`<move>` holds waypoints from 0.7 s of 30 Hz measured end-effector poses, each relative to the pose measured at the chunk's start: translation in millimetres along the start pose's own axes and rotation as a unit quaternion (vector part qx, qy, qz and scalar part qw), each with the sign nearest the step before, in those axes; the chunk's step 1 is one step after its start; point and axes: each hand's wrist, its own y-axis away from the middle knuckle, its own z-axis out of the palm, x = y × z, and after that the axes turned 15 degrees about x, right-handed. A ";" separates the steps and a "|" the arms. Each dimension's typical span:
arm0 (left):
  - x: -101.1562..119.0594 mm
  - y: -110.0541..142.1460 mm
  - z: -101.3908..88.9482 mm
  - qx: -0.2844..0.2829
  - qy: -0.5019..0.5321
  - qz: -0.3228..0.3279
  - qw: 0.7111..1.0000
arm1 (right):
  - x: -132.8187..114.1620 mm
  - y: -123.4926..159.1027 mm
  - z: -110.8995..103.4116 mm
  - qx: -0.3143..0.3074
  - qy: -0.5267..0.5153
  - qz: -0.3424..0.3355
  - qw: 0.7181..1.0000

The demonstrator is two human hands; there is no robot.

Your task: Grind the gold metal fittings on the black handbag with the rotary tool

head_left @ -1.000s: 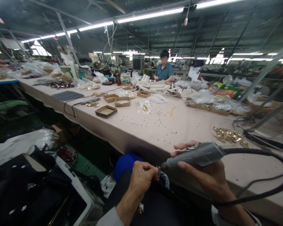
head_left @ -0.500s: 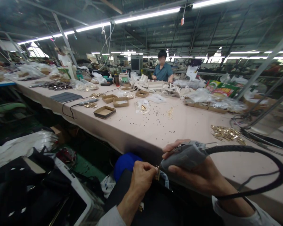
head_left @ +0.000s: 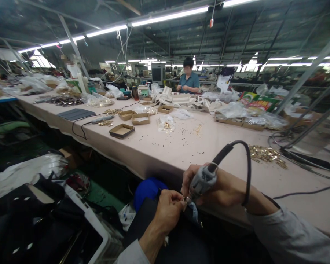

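Observation:
My right hand (head_left: 220, 189) is wrapped round a grey electric screwdriver (head_left: 204, 180), its black cable looping up from the back end. The tool tilts down toward my left hand (head_left: 167, 209), which pinches a small gold metal fitting (head_left: 185, 205). The tool's tip meets or nearly meets the fitting; my fingers partly hide the contact. Below lies dark material (head_left: 151, 220) across my lap. On the table to the right is a pile of gold metal fittings (head_left: 268, 156).
A long covered table (head_left: 165, 150) carries small cardboard trays (head_left: 122, 131), scattered dark bits and plastic bags (head_left: 166, 124). Another screwdriver (head_left: 102, 119) lies at left. A crate (head_left: 88, 216) with black pieces stands at lower left. A co-worker (head_left: 189, 79) is across the table.
My right hand has tilted the screwdriver steeper and brought its tip down to the fitting in my left hand. The cable loop now arches upward. The co-worker's hands have come together.

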 end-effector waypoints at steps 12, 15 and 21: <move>3.5 -5.1 -1.9 0.063 0.036 -0.017 0.997 | -8.9 -7.5 -65.2 0.285 -0.121 -0.126 0.942; 9.1 -4.4 -5.0 0.048 0.034 -0.009 0.998 | 22.6 -27.5 -90.0 0.419 -0.147 -0.097 0.891; 9.1 -12.2 -19.1 0.061 -0.087 0.107 0.989 | 85.6 -68.0 -146.0 0.585 -0.263 -0.008 0.768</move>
